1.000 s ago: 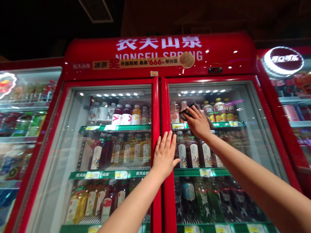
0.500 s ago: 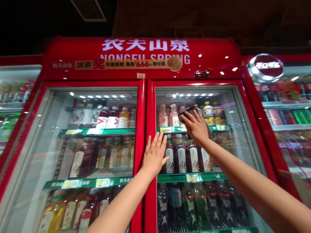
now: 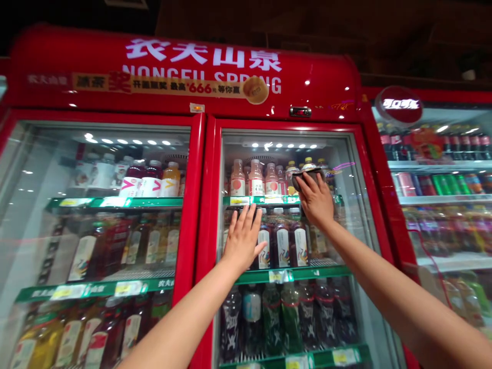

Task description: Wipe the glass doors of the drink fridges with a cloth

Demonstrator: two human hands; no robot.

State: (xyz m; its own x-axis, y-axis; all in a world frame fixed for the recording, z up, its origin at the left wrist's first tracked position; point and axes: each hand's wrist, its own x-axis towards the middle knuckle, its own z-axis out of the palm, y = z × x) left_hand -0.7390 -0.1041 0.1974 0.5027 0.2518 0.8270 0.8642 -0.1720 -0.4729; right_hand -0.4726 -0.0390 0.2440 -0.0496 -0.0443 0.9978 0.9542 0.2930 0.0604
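My left hand (image 3: 242, 237) lies flat with fingers spread against the right glass door (image 3: 355, 241) of a red drinks fridge, close to the door's left frame. Higher up and to the right, my right hand (image 3: 315, 202) presses a dark grey cloth (image 3: 295, 180) to the same glass. Its fingers lie over the cloth and partly hide it. Behind the glass stand pink-labelled bottles (image 3: 255, 179) and yellow-capped bottles (image 3: 308, 164) on the top shelf, some covered by my right hand. Dark bottles with white labels (image 3: 283, 241) are one shelf below.
The fridge's left door (image 3: 198, 179), framed in red, is closed. Above both doors runs a red sign panel (image 3: 292, 66) with a small display (image 3: 300, 111). Another drinks fridge (image 3: 442, 200) stands to the right, with a red cable (image 3: 432, 259) hanging in front.
My right hand and the cloth have slid right across the glass, now over the yellow-capped bottles. My left hand has shifted right from the frame onto the glass. The view has turned right.
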